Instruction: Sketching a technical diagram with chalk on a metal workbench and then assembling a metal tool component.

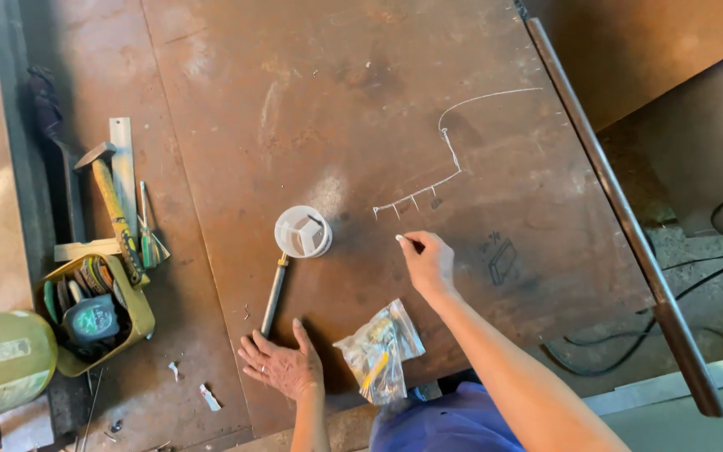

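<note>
Right hand [430, 264] pinches a small white chalk [401, 239] against the rusty steel plate [336, 100], just near of the white chalk line [449, 155]. Left hand [282, 364] lies open and flat, holding nothing, between a plastic bag [381, 350] on its right and a metal rod [274, 295] with a white tub [303, 232] farther off.

A short white chalk stick [401, 239], tip down, touches the rusty steel plate [311, 100].

A big rusty brown steel plate [294, 84] carries everything, chalk lines [445, 159] drawn across its middle. A white round plastic cup [303, 232] sits at centre, a grey metal rod [274, 295] just near of it, a clear plastic bag [380, 350] at the near edge. At left lie a yellow-handled hammer [115, 209] and a yellow plastic tub [94, 322] of tools.
</note>
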